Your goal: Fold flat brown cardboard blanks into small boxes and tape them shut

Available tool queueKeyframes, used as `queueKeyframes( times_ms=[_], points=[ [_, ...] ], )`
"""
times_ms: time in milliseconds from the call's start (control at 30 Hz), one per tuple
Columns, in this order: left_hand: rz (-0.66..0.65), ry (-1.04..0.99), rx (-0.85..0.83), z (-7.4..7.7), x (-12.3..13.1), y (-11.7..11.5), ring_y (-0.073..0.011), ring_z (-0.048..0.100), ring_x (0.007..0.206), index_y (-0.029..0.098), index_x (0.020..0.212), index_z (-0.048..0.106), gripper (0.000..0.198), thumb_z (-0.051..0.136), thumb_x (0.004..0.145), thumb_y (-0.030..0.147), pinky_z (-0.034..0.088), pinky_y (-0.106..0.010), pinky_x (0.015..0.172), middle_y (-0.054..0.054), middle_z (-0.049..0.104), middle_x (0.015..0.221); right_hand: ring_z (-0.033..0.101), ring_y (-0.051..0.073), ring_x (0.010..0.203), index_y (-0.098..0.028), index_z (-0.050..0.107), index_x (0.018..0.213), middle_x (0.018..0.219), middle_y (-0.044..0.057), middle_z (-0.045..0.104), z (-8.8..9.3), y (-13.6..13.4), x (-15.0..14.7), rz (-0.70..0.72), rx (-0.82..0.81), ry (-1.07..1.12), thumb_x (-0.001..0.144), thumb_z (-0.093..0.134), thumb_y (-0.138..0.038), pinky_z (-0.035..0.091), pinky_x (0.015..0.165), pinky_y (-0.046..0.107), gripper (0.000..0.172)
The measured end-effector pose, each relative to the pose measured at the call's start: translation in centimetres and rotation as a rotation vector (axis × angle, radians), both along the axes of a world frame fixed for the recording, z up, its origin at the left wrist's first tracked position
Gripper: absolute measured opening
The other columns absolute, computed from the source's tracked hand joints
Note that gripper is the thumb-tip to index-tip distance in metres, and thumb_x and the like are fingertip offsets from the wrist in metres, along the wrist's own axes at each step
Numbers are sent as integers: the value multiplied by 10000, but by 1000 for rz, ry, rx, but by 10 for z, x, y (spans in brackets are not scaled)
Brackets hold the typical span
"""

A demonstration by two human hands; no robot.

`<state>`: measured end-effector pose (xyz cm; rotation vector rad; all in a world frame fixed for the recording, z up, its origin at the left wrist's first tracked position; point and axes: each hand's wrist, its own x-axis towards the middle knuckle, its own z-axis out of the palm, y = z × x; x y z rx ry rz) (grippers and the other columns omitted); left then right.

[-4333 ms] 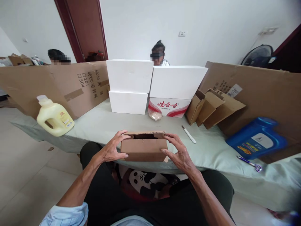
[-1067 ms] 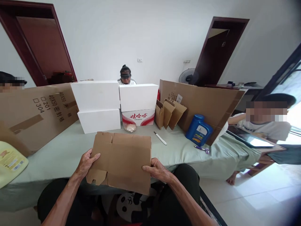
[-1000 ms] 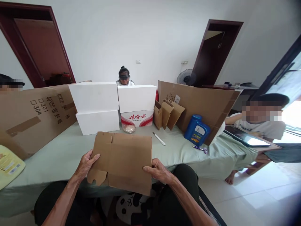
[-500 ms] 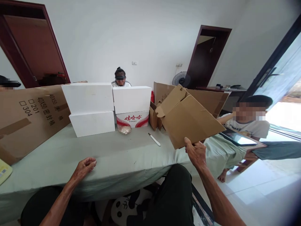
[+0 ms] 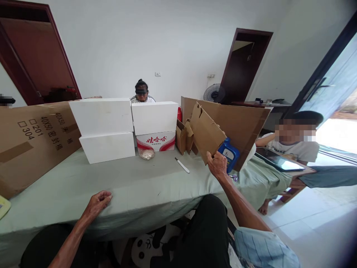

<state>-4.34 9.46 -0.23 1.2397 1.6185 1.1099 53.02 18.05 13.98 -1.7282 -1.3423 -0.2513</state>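
Note:
My right hand (image 5: 216, 166) grips the lower corner of a flattened brown cardboard box (image 5: 205, 132) and holds it upright over the right part of the table, close to a stack of folded cardboard boxes (image 5: 184, 136) leaning at the back. My left hand (image 5: 97, 203) rests on the green table cover (image 5: 134, 186) near the front edge, fingers loosely curled, holding nothing. A blue jug (image 5: 229, 153) stands just behind my right hand.
White foam boxes (image 5: 103, 128) and a red-printed box (image 5: 156, 140) stand at the back. Large cardboard sheets (image 5: 33, 137) wall the left and right sides. A white knife (image 5: 182, 165) lies mid-table. One person sits behind the boxes, another at the right.
Both hands held the flattened box in front of me; my left hand let go and dropped to the table. My right hand carried the box right and back toward the stack.

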Motion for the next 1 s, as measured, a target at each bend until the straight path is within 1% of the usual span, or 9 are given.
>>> queueKeyframes(
  times_ms=[133, 267, 400, 600, 767, 900, 1000],
  points=[
    [2, -1, -2, -4, -2, 1, -185, 590, 668, 166, 867, 746, 737, 897, 457, 760, 507, -318, 658, -14, 664, 694, 613, 246, 746, -194, 665, 815, 839, 146, 733, 3, 15, -7, -5, -42, -64, 954, 500, -389, 326, 673, 334, 291],
    [-5, -4, -8, -5, -4, 1, -182, 589, 656, 166, 881, 750, 722, 902, 472, 741, 503, -314, 653, -8, 660, 677, 614, 236, 774, -172, 709, 871, 871, 139, 737, 6, 24, -14, 10, -71, -114, 979, 499, -332, 316, 678, 326, 285],
    [4, -6, -12, -6, -5, 2, -188, 609, 678, 166, 874, 751, 717, 909, 457, 727, 526, -319, 670, -20, 689, 710, 616, 233, 787, -161, 725, 904, 882, 136, 732, 7, 28, -21, 27, -84, -154, 996, 504, -307, 312, 682, 321, 281],
    [-5, -5, -19, -8, -4, 3, -184, 595, 669, 163, 877, 747, 724, 894, 458, 735, 510, -316, 661, -15, 672, 692, 628, 236, 841, -161, 739, 979, 992, 146, 745, 3, 28, -32, 66, -84, -194, 1015, 505, -290, 331, 696, 313, 270],
    [-2, -12, -18, -9, -5, 2, -172, 573, 639, 166, 879, 742, 734, 900, 451, 740, 497, -314, 649, -2, 655, 667, 658, 250, 858, -161, 749, 960, 990, 155, 766, 1, 33, -36, 57, -108, -152, 1008, 525, -302, 354, 704, 314, 269],
    [-20, 10, -3, -9, -7, 2, -190, 613, 676, 163, 893, 755, 724, 904, 481, 740, 519, -324, 670, -27, 695, 725, 689, 272, 853, -142, 785, 968, 971, 186, 791, 5, 46, -30, -13, -141, -58, 1011, 518, -320, 381, 699, 320, 324],
    [-28, 20, 1, -11, -9, 3, -193, 617, 664, 165, 892, 752, 716, 905, 491, 739, 521, -325, 658, -24, 693, 709, 704, 280, 816, -115, 808, 923, 898, 210, 790, 8, 53, -20, -65, -169, 19, 1021, 505, -331, 418, 697, 321, 385]
  ],
)
